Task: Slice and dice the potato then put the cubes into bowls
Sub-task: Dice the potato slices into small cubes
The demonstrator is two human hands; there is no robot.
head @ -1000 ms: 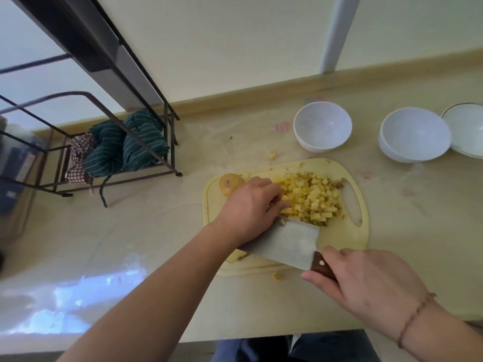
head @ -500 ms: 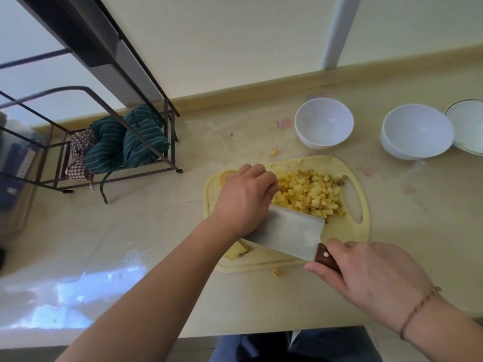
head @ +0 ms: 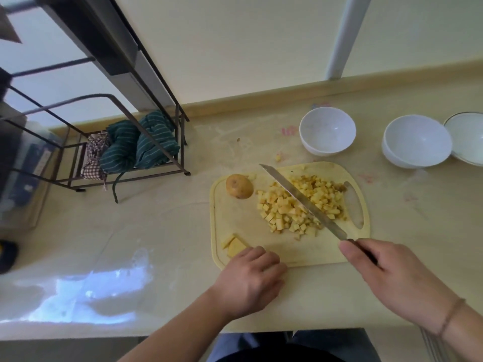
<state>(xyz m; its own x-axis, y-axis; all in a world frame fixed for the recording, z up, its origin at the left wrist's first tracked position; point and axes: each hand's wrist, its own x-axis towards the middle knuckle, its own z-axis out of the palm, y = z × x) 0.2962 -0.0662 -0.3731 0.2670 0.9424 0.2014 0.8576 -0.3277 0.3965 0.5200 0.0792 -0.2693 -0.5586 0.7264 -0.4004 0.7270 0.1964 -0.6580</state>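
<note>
Most potato diced (head: 300, 205) — right hand (head: 392, 278) grips knife (head: 303, 202), left hand (head: 251, 278) curled, grip unclear, by slices (head: 235, 245); bowls (head: 326, 130) empty.

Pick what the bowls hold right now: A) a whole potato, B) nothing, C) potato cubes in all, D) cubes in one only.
B: the bowls show bare white insides, and the cubes lie piled on the cutting board.
</note>
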